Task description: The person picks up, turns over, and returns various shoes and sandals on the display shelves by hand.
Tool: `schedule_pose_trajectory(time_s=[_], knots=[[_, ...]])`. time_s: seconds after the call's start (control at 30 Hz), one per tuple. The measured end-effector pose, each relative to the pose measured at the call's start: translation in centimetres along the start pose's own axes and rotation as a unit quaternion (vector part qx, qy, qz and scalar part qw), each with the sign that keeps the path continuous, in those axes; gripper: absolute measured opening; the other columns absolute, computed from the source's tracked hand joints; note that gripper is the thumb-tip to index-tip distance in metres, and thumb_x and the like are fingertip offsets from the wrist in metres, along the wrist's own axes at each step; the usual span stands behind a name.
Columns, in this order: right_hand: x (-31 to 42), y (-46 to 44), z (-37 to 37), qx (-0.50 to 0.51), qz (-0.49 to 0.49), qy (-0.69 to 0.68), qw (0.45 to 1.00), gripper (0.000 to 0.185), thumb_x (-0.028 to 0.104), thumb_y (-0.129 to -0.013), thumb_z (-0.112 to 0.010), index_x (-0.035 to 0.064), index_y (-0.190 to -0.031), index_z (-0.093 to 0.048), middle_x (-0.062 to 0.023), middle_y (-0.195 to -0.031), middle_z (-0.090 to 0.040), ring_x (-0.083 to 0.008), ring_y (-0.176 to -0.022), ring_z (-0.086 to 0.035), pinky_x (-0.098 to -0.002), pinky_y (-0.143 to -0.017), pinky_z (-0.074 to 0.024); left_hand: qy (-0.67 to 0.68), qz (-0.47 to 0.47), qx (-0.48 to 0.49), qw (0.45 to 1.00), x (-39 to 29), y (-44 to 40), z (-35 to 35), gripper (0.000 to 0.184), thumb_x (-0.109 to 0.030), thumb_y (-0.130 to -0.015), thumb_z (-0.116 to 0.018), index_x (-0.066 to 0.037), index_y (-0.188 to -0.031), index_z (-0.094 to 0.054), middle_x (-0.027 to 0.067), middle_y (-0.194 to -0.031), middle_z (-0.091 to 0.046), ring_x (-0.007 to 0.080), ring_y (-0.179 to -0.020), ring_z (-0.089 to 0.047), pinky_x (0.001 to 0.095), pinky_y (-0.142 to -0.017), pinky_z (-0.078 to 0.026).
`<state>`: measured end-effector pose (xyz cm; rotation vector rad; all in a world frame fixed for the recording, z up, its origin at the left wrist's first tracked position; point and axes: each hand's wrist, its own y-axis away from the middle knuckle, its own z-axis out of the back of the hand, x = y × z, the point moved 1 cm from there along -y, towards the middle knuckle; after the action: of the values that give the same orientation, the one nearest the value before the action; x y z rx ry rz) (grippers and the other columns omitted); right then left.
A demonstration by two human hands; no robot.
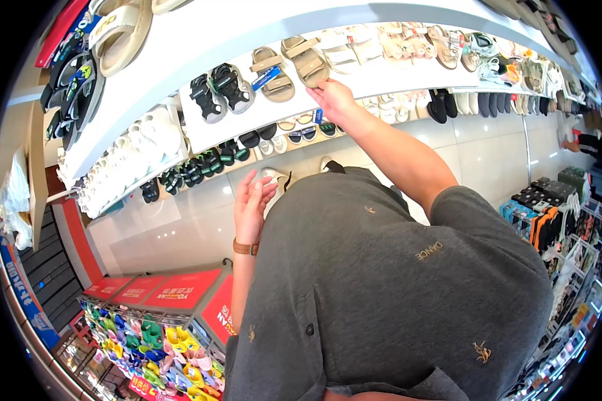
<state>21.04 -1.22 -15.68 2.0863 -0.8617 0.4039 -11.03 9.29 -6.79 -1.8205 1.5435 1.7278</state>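
Observation:
My right hand (332, 99) reaches to the white shelf and has its fingers on the toe end of a beige sandal (306, 61). The matching sandal (273, 73), with a blue tag (265, 78) on it, lies just left of it. Further left on the same shelf is a pair of black sandals (222, 91). My left hand (253, 204) is raised in front of my body over the floor, fingers apart, with nothing in it. A brown band is around the left wrist.
Lower shelves hold white shoes (130, 150) and dark sandals (201, 166). Red boxes (180, 289) top a rack of colourful clogs (160, 347) at the lower left. Boxes and socks (545, 210) stand at the right. A person (585, 144) is at the far right.

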Motion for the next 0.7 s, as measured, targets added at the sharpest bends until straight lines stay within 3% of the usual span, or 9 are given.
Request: schedule_pose_trajectory(time_s=[0.13, 0.23, 0.4, 0.5, 0.6, 0.7], knots=[[0.1, 1.5, -1.0, -0.029, -0.100, 0.041, 0.994, 0.029, 0.004, -0.100, -0.053, -0.0076, -0.126, -0.049, -0.0241, -0.130, -0.057, -0.0333, -0.117, -0.062, -0.0444, -0.106, -0.0522, 0.014, 0.008, 0.000, 1.000, 0.3, 0.2, 0.6, 0.046, -0.020, -0.106, -0.053, -0.004, -0.148, -0.041, 0.0174, -0.128, -0.063, 0.0243, -0.113, -0.066, 0.0351, -0.100, -0.052], [-0.2, 3.7, -2.7, 0.048, -0.234, 0.064, 0.969, 0.034, 0.010, -0.100, -0.056, -0.0065, -0.128, -0.047, -0.0238, -0.126, -0.058, -0.0346, -0.114, -0.061, -0.0446, -0.104, -0.0531, 0.014, 0.011, 0.001, 1.000, 0.4, -0.1, 0.9, 0.045, -0.020, -0.106, -0.053, -0.005, -0.148, -0.042, 0.0174, -0.128, -0.063, 0.0243, -0.113, -0.066, 0.0353, -0.100, -0.052], [-2.7, 2.3, -6.7, 0.055, -0.246, -0.045, 0.967, 0.029, 0.022, -0.100, -0.062, 0.0015, -0.118, -0.051, -0.0138, -0.114, -0.060, -0.0243, -0.091, -0.061, -0.0360, -0.083, -0.0545, -0.006, 0.019, 0.010, 1.000, 0.1, -0.7, 0.6, 0.045, -0.021, -0.107, -0.051, -0.004, -0.148, -0.041, 0.0174, -0.130, -0.061, 0.0259, -0.115, -0.065, 0.0369, -0.102, -0.051], [-3.8, 0.8, -7.5, 0.037, -0.247, -0.118, 0.961, 0.030, 0.027, -0.101, -0.063, 0.0040, -0.116, -0.052, -0.0117, -0.112, -0.060, -0.0218, -0.091, -0.061, -0.0348, -0.083, -0.0543, -0.019, 0.017, 0.009, 1.000, -0.2, -0.8, 0.3, 0.046, -0.022, -0.108, -0.050, -0.003, -0.148, -0.041, 0.0174, -0.131, -0.061, 0.0268, -0.116, -0.065, 0.0376, -0.103, -0.050], [-4.2, 1.2, -6.8, 0.026, -0.239, -0.104, 0.965, 0.028, 0.031, -0.102, -0.063, 0.0071, -0.113, -0.053, -0.0088, -0.108, -0.062, -0.0197, -0.092, -0.061, -0.0331, -0.081, -0.0543, -0.017, 0.013, 0.010, 1.000, -0.5, -1.1, 0.7, 0.046, -0.023, -0.107, -0.051, -0.003, -0.148, -0.042, 0.0175, -0.132, -0.060, 0.0265, -0.116, -0.064, 0.0373, -0.103, -0.050], [-3.0, 4.5, -4.8, 0.090, -0.226, -0.002, 0.970, 0.026, 0.032, -0.102, -0.062, 0.0092, -0.111, -0.055, -0.0062, -0.103, -0.062, -0.0197, -0.094, -0.062, -0.0325, -0.079, -0.0544, -0.002, 0.001, -0.007, 1.000, -1.0, -1.5, 1.1, 0.046, -0.023, -0.107, -0.053, -0.003, -0.146, -0.042, 0.0163, -0.131, -0.060, 0.0247, -0.114, -0.064, 0.0368, -0.101, -0.051]])
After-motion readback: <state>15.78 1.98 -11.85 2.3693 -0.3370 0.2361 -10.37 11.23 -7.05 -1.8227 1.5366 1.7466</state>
